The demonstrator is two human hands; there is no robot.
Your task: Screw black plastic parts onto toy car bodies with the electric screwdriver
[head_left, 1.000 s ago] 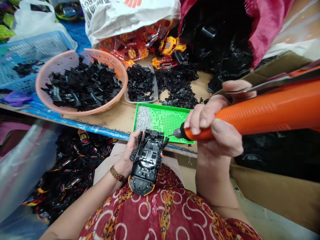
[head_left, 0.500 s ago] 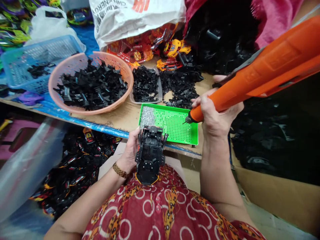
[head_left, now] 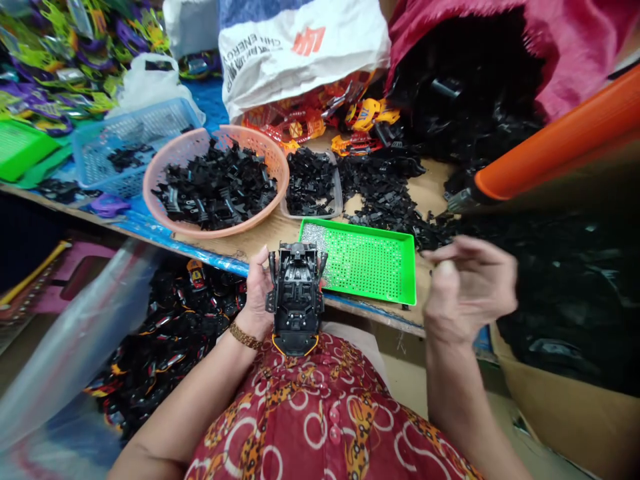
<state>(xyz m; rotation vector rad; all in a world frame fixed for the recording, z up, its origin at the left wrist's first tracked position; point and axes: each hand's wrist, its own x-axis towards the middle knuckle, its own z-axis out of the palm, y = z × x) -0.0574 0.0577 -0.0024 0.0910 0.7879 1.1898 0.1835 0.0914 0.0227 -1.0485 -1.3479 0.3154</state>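
Observation:
My left hand (head_left: 255, 297) is closed around a black toy car chassis (head_left: 296, 297), held underside up against my red patterned shirt in front of the table edge. My right hand (head_left: 467, 287) hovers just right of the green perforated tray (head_left: 373, 263), fingers curled with the thumb against them; I cannot make out anything in them. The orange power screwdriver (head_left: 550, 147) hangs free above and to the right of that hand, its metal tip (head_left: 456, 201) pointing at the black parts on the table. A heap of small silver screws (head_left: 313, 237) lies in the tray's left corner.
A pink basket (head_left: 150, 193) full of black parts, a clear tray (head_left: 311, 177) of more parts and a loose black pile (head_left: 385, 197) stand behind the green tray. A blue basket (head_left: 127, 143), a white bag (head_left: 300, 47) and a maroon sack (head_left: 505, 40) are further back. Finished cars (head_left: 175, 327) lie below left.
My right hand has let go of the orange screwdriver, which swung up and right, and dropped beside the green tray. The chassis stays in my left hand, now turned more upright.

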